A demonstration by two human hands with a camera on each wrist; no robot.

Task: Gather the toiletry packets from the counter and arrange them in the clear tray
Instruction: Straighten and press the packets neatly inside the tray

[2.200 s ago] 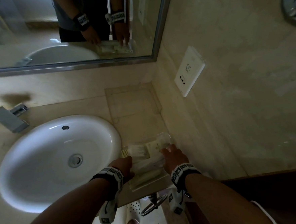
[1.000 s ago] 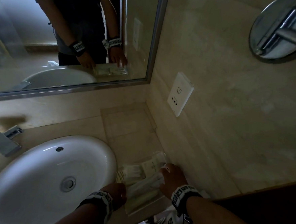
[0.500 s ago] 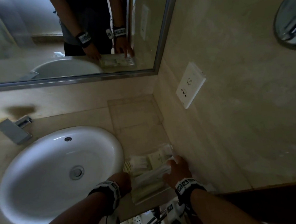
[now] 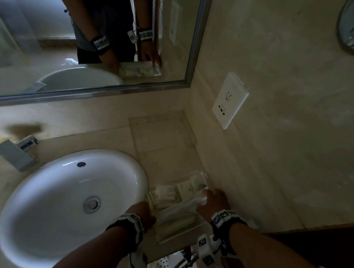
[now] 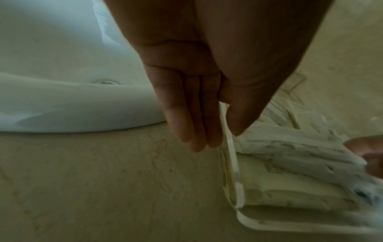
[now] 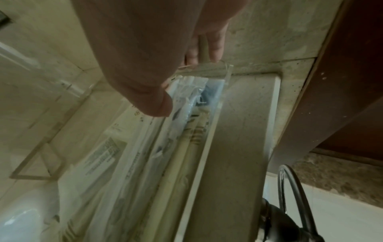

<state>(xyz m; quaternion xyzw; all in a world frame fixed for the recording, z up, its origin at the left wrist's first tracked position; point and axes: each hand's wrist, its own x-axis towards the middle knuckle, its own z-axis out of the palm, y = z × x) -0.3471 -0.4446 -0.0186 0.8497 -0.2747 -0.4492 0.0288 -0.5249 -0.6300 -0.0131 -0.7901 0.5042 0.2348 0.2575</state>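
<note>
A clear tray (image 4: 179,236) sits on the beige counter by its front edge, between the sink and the side wall. Several white and cream toiletry packets (image 4: 170,194) lie inside it, with a long packet (image 4: 183,208) slanted on top. My left hand (image 4: 144,214) pinches the tray's left rim (image 5: 234,172), thumb inside and fingers outside, as the left wrist view shows (image 5: 219,131). My right hand (image 4: 212,202) grips the tray's right end (image 6: 207,147), thumb (image 6: 157,104) on the packets (image 6: 182,122) and fingers beyond the wall.
A white oval sink (image 4: 72,204) lies left of the tray, with a chrome tap (image 4: 16,153) behind it. A second clear tray (image 4: 161,135) stands in the back corner under the mirror. A wall socket (image 4: 230,100) is on the right wall. A metal ring (image 4: 185,261) hangs below the counter edge.
Both hands have stayed at the tray's two ends. The long packet now lies slanted across the top, and my right hand has shifted slightly toward the wall. The head view has swayed.
</note>
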